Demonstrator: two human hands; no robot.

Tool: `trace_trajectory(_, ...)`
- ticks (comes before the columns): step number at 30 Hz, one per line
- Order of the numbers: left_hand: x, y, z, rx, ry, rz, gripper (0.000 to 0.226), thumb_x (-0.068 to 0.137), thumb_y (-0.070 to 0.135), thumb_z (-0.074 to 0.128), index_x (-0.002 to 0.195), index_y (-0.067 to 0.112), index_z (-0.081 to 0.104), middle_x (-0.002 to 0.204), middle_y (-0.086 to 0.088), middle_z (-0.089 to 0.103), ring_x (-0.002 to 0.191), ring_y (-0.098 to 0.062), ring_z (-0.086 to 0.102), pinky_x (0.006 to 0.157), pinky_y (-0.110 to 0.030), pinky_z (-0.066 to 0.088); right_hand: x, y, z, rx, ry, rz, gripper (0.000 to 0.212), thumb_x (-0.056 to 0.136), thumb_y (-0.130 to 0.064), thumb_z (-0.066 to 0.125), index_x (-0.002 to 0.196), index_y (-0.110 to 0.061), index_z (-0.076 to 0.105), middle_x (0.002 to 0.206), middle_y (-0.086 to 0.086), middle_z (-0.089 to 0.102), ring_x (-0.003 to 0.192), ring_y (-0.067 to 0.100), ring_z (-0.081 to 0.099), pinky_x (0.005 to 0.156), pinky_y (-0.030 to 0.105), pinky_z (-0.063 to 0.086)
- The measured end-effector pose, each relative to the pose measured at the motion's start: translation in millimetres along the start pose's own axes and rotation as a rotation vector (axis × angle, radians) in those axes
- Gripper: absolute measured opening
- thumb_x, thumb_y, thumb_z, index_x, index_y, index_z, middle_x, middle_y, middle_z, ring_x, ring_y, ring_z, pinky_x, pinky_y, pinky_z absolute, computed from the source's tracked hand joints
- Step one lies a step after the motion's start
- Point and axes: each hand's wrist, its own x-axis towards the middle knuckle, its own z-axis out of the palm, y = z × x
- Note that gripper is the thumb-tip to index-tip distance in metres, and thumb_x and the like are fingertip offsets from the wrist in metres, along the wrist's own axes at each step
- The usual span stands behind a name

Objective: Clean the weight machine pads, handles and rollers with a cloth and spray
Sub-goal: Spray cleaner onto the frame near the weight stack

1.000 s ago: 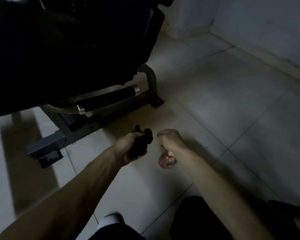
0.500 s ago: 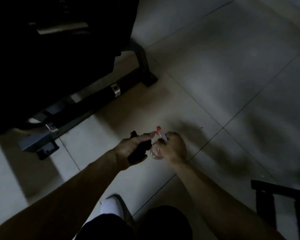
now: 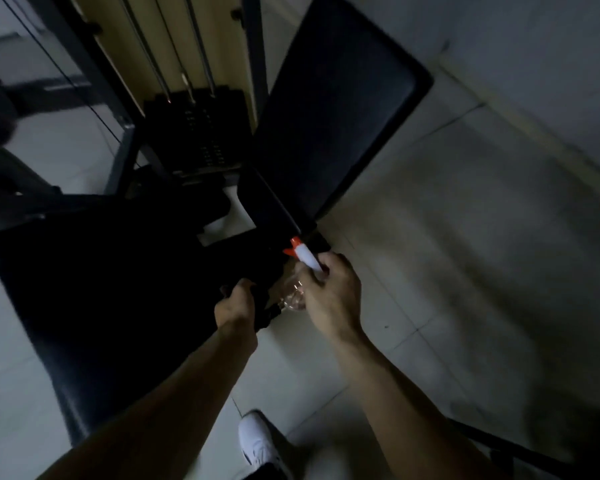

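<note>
Tiled floor [image 3: 465, 271] is shown. A bottle [image 3: 307, 258] is clasped by the right grip [image 3: 329, 299], a cloth [image 3: 263, 306] by the left grip [image 3: 234, 304].

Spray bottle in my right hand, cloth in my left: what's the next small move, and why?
Probably spray now: your right hand grips the spray bottle with its red nozzle pointing toward the dark back pad close ahead, and your left hand holds the cloth, ready to wipe.

A dim gym: weight stack [image 3: 201, 133], steel cables [image 3: 195, 39], black machine pad [image 3: 336, 109], tiled floor [image 3: 465, 237].
</note>
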Motion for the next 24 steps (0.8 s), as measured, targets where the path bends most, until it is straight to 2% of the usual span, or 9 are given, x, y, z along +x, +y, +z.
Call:
trace_trajectory(3,5,62,-15,-0.08,0.013,-0.017,0.03,0.093,0.031,0.064,0.114,0.01,0.069,0.103,-0.016,0.073,0.093,-0.034,0.07,0.093,-0.043,0.058,23,-70,12,0.09,-0.085,-0.014,0.01,0.095,-0.035,0.071,0.094,-0.026,0.066,0.095,-0.005,0.067,0.079,0.005,0.065,0.059,0.016,0.05)
trace_trajectory(8,43,133,-34,-0.126,-0.106,-0.022,0.048,0.078,0.04,0.065,0.111,0.005,0.07,0.094,-0.016,0.072,0.082,-0.032,0.072,0.074,-0.039,0.06,61,-139,53,0.194,-0.166,-0.035,0.017,0.094,-0.036,0.071,0.086,-0.023,0.065,0.08,-0.007,0.064,0.065,0.0,0.058,0.054,0.013,0.042)
trace_trajectory(11,81,149,-38,-0.137,-0.115,-0.048,0.059,0.071,0.04,0.065,0.117,0.003,0.071,0.098,-0.019,0.072,0.086,-0.036,0.071,0.073,-0.041,0.059,81,-160,82,0.243,-0.208,-0.081,0.021,0.094,-0.034,0.073,0.084,-0.018,0.066,0.072,-0.007,0.061,0.061,0.001,0.056,0.055,0.016,0.044)
trace_trajectory(15,127,165,-27,-0.142,-0.145,-0.031,0.06,0.072,0.038,0.065,0.122,0.004,0.071,0.113,-0.027,0.071,0.096,-0.041,0.07,0.092,-0.058,0.057,132,-167,125,0.244,-0.401,-0.084,0.034,0.085,-0.042,0.081,0.109,-0.021,0.067,0.094,0.002,0.072,0.084,0.017,0.072,0.072,0.045,0.062)
trace_trajectory(17,158,176,-12,-0.131,-0.115,-0.039,0.059,0.069,0.043,0.068,0.116,0.008,0.075,0.115,-0.027,0.071,0.101,-0.045,0.071,0.098,-0.066,0.051,172,-166,145,0.167,-0.47,-0.1,0.052,0.081,-0.046,0.084,0.121,-0.028,0.056,0.107,-0.012,0.067,0.097,-0.004,0.067,0.083,0.028,0.06)
trace_trajectory(19,165,190,6,-0.087,-0.05,-0.063,0.055,0.067,0.045,0.07,0.11,0.01,0.076,0.108,-0.024,0.074,0.096,-0.044,0.073,0.092,-0.062,0.057,205,-162,152,0.139,-0.465,-0.119,0.057,0.087,-0.039,0.081,0.129,-0.041,0.042,0.106,-0.031,0.054,0.096,-0.026,0.054,0.078,0.003,0.045)
trace_trajectory(20,158,204,17,-0.053,-0.015,-0.082,0.05,0.07,0.043,0.071,0.107,0.01,0.076,0.103,-0.022,0.075,0.091,-0.042,0.074,0.086,-0.055,0.061,224,-157,158,0.122,-0.469,-0.127,0.059,0.09,-0.038,0.078,0.136,-0.044,0.041,0.108,-0.038,0.049,0.1,-0.027,0.051,0.081,0.001,0.043)
trace_trajectory(22,162,225,41,0.018,0.024,-0.1,0.032,0.084,0.034,0.071,0.101,0.007,0.073,0.094,-0.018,0.074,0.083,-0.036,0.073,0.072,-0.039,0.061,262,-144,169,0.049,-0.472,-0.137,0.059,0.094,-0.051,0.067,0.147,-0.044,0.042,0.112,-0.042,0.046,0.114,-0.014,0.053,0.096,0.014,0.045)
trace_trajectory(24,179,235,53,0.088,0.081,-0.085,0.025,0.089,0.026,0.072,0.099,0.003,0.072,0.088,-0.014,0.072,0.078,-0.03,0.07,0.069,-0.033,0.057,288,-130,184,-0.003,-0.466,-0.171,0.058,0.092,-0.062,0.055,0.147,-0.048,0.04,0.117,-0.044,0.045,0.119,-0.008,0.051,0.099,0.019,0.041)
